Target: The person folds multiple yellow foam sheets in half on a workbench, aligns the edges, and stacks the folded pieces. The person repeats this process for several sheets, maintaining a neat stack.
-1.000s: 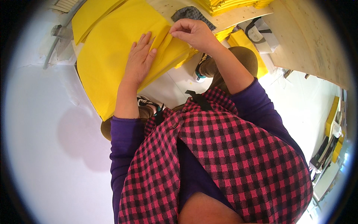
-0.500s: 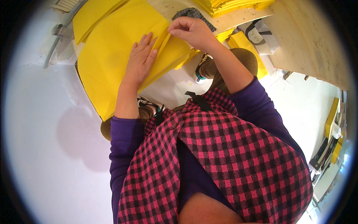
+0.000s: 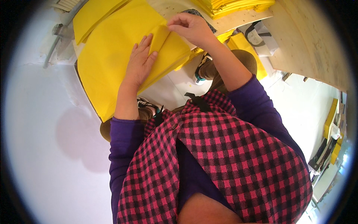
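Note:
A large yellow sheet point(image 3: 108, 63), fabric-like, lies on top of a stack of similar sheets on the work table. My left hand point(image 3: 140, 63) rests flat on it, fingers stretched out. Along the right side of the sheet, a flap point(image 3: 159, 37) is lifted and turned over toward my left fingers. The thumb and forefinger of my right hand point(image 3: 192, 30) pinch the flap's far corner; the exact grip is partly hidden. Just behind my right hand lies a dark grey piece of cloth point(image 3: 203, 18).
Another stack of folded yellow pieces point(image 3: 235, 7) sits on the wooden board at the far right. Below it are more yellow pieces point(image 3: 248, 52) and a white bag with dark handles point(image 3: 264, 39). A metal pipe point(image 3: 54, 48) runs along the wall at left.
The sheet's edge has been drawn up and over to the left, so the turned flap shows wider. My right hand has shifted slightly; my left hand stays flat in nearly the same place.

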`<state>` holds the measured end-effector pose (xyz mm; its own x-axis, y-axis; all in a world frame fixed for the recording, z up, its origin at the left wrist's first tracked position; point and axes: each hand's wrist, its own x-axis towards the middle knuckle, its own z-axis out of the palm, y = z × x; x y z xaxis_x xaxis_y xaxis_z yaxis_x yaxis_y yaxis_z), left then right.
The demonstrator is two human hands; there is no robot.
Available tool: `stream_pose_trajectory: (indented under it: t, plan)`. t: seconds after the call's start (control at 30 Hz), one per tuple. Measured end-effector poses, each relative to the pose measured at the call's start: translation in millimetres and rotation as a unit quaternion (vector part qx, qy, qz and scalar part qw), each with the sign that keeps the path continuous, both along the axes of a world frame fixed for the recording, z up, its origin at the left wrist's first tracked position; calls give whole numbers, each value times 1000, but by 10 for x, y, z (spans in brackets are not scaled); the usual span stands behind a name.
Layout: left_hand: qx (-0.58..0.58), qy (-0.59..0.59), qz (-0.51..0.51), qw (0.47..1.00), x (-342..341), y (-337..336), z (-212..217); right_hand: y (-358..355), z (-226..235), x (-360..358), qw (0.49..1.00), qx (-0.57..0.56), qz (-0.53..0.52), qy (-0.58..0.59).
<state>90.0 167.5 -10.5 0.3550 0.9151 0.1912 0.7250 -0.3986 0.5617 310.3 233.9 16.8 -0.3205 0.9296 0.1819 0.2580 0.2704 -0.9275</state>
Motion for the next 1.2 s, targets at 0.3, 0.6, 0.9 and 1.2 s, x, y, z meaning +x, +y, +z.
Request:
stream_pose_trajectory:
  t: [0.3, 0.6, 0.9, 1.2]
  plan:
    - [16, -16, -6, 1000, -7, -7, -19, 264, -473, 655, 977, 3, -90, -195]
    - [6, -12, -1, 1000, -6, -10, 15, 380, -729, 657, 914, 12, -110, -390]
    - [17, -20, 1, 1000, -9, -18, -13, 44, -308, 571, 992, -52, 112, 38]
    - [17, -2, -2, 1000, -20, -11, -38, 13, -178, 335, 977, 5, 178, -115]
